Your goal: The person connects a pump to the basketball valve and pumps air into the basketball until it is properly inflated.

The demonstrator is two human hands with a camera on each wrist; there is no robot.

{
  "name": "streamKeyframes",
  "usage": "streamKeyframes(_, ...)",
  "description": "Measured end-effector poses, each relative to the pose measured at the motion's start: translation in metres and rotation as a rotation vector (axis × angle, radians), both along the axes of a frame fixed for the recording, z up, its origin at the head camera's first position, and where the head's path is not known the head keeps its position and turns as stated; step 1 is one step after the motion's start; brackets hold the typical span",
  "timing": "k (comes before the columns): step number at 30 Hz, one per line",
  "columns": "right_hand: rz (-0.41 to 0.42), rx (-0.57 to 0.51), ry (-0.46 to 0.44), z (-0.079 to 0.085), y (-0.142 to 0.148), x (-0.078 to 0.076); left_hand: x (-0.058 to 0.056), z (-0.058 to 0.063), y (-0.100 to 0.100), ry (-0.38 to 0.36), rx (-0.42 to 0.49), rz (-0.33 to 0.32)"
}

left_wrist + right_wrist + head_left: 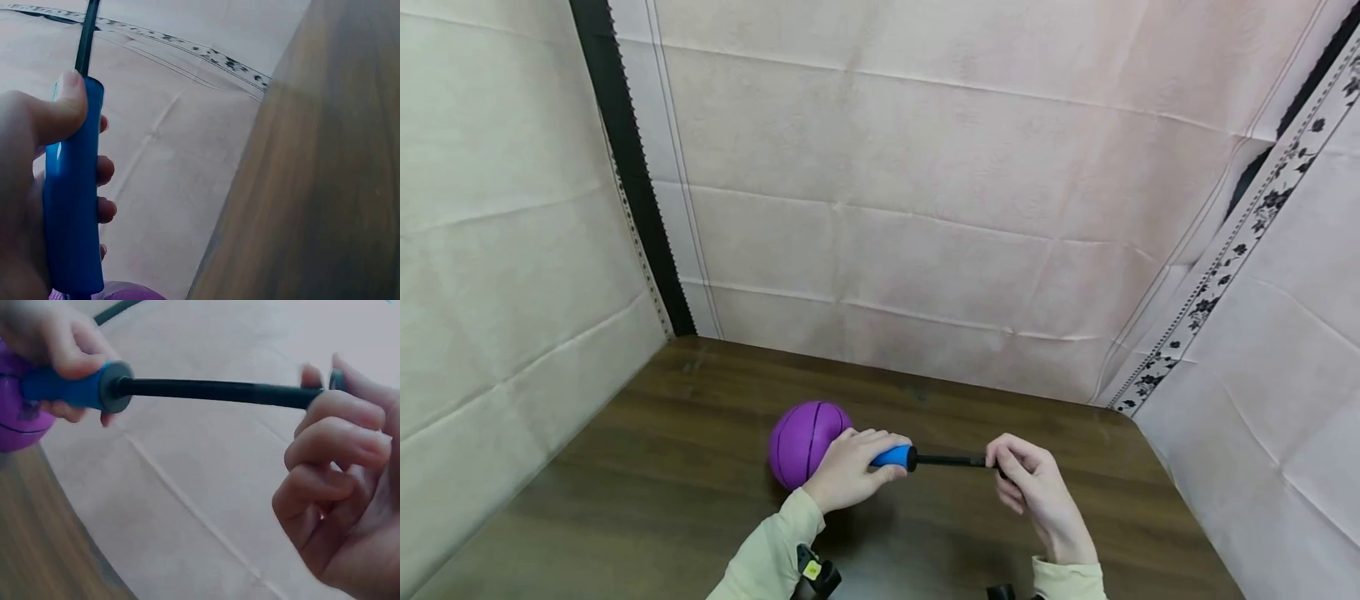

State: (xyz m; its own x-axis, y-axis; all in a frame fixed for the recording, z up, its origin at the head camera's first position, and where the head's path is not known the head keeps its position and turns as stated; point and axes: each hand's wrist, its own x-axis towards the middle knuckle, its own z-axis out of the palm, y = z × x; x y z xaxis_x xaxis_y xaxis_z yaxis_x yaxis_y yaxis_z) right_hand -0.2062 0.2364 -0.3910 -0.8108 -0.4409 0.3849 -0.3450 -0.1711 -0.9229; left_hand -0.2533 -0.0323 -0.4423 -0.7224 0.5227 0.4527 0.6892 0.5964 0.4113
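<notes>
My left hand (852, 473) grips the blue barrel (75, 206) of a small ball pump, thumb along it near the rod end. Out of the barrel's black collar (119, 386) runs a long stretch of black rod (219, 391). My right hand (1037, 492) pinches the rod's far end, its fingers curled and hiding most of the handle there. A purple ball (801, 442) with black seam lines sits at the barrel's other end, partly behind my left hand. The pump lies roughly level above the table in the head view.
Beneath the hands is a brown wood-grain table (700, 500). Pale cloth walls stand behind it (925, 208) and on both sides, with a black floral border (1202, 308) at the right corner. Black wrist devices (820, 571) sit at both cuffs.
</notes>
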Motion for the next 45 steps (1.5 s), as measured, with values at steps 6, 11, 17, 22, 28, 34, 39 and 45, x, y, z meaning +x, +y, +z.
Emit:
streamKeyframes(6, 0.057, 0.102, -0.070, -0.017, -0.027, -0.016, 0.003, 0.001, 0.006, -0.009, -0.018, -0.001)
streamKeyframes(11, 0.026, 0.203, -0.064, -0.023, -0.038, -0.019, 0.005, 0.001, 0.010, -0.014, -0.024, -0.022)
streamKeyframes(17, -0.090, 0.097, -0.038, -0.007, -0.019, -0.005, 0.005, 0.002, 0.006, -0.044, 0.010, -0.026)
streamKeyframes(22, -0.061, -0.096, 0.070, 0.000, -0.006, 0.001, 0.003, 0.001, 0.004, -0.037, 0.026, 0.009)
streamKeyframes(28, -0.063, -0.030, 0.034, -0.011, -0.034, -0.010, 0.003, -0.005, 0.011, -0.077, 0.064, -0.006)
streamKeyframes(34, -0.191, 0.131, -0.105, -0.022, -0.054, -0.015, 0.004, -0.001, 0.011, -0.049, 0.048, -0.010)
streamKeyframes(39, -0.261, 0.079, -0.103, -0.011, -0.047, -0.007, 0.004, 0.003, 0.004, -0.065, 0.054, -0.021)
streamKeyframes(45, -0.311, -0.165, 0.061, 0.005, -0.033, 0.006, 0.001, 0.006, -0.003, -0.027, 0.062, -0.009)
